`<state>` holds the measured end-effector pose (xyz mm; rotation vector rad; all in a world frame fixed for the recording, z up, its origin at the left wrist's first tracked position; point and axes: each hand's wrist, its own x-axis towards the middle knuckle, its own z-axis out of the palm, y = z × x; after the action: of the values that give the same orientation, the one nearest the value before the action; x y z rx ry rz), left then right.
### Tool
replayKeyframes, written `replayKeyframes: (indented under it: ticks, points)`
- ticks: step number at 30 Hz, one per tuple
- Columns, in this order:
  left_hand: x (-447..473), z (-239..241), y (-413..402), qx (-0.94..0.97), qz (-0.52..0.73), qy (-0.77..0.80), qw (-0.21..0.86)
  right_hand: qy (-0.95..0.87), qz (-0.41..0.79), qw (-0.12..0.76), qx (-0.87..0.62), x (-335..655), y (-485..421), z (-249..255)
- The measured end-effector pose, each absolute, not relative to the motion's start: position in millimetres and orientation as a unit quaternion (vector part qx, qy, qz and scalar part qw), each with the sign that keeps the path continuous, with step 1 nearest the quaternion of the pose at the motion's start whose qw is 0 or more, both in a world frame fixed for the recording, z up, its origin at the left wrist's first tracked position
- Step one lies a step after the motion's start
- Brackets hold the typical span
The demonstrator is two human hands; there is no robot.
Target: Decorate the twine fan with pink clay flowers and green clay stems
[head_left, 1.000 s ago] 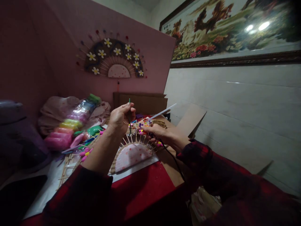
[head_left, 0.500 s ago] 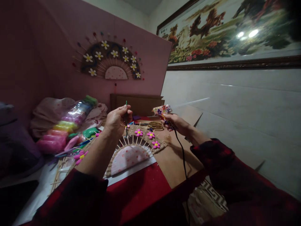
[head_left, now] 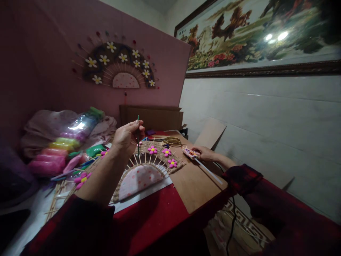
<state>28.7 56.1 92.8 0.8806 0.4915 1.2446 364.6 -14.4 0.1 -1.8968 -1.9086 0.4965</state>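
Note:
My left hand point(head_left: 128, 137) is raised over the table, thumb and fingers pinching a thin dark green strip point(head_left: 138, 151) that hangs down. Below it lies a fan-shaped piece point(head_left: 141, 179) with a pale dotted half-circle, wooden sticks and a woven band. Pink flowers with yellow centres point(head_left: 166, 152) sit on that band. At the right, my right hand point(head_left: 204, 154) is closed around a flower-patterned hot glue gun point(head_left: 190, 153), low over the brown board. A translucent glue stick point(head_left: 210, 172) juts from the gun toward me.
Gold-handled scissors point(head_left: 172, 141) lie behind the fan. Bags of coloured clay point(head_left: 64, 144) pile up at the left. The brown board point(head_left: 194, 190) rests on the red tabletop point(head_left: 157, 209). A black cord point(head_left: 233, 220) hangs off the right edge. Another flowered fan point(head_left: 125, 83) hangs on the pink panel.
My right hand has lowered the glue gun onto or just above the board, and the gun has turned. My left hand still holds the green strip up. The view has shifted slightly.

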Motion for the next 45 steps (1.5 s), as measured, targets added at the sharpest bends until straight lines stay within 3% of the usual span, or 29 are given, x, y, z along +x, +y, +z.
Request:
replayKeyframes:
  ticks: [6, 9, 13, 16, 19, 26, 31, 45]
  points:
    - [34, 91, 54, 0.4, 0.552, 0.23, 0.694, -0.691, 0.214, 0.148, -0.674, 363, -19, 9]
    - [37, 90, 50, 0.412, 0.546, 0.218, 0.696, -0.701, 0.171, 0.142, -0.678, 351, -20, 33]
    - [40, 90, 45, 0.426, 0.536, 0.204, 0.7, -0.704, 0.093, 0.275, -0.648, 309, -25, 72]
    - [44, 89, 41, 0.439, 0.521, 0.191, 0.706, -0.705, 0.159, 0.403, -0.561, 269, -30, 88]
    - [49, 88, 36, 0.468, 0.505, 0.162, 0.707, -0.687, 0.236, 0.473, -0.499, 237, -33, 92]
    - [63, 82, 17, 0.501, 0.472, 0.123, 0.715, -0.65, 0.351, 0.532, -0.413, 199, -37, 92]
    - [65, 82, 9, 0.51, 0.441, 0.137, 0.725, -0.602, 0.336, 0.587, -0.425, 193, -38, 97]
    - [66, 70, 17, 0.558, 0.399, 0.189, 0.702, -0.566, 0.29, 0.605, -0.48, 202, -36, 106]
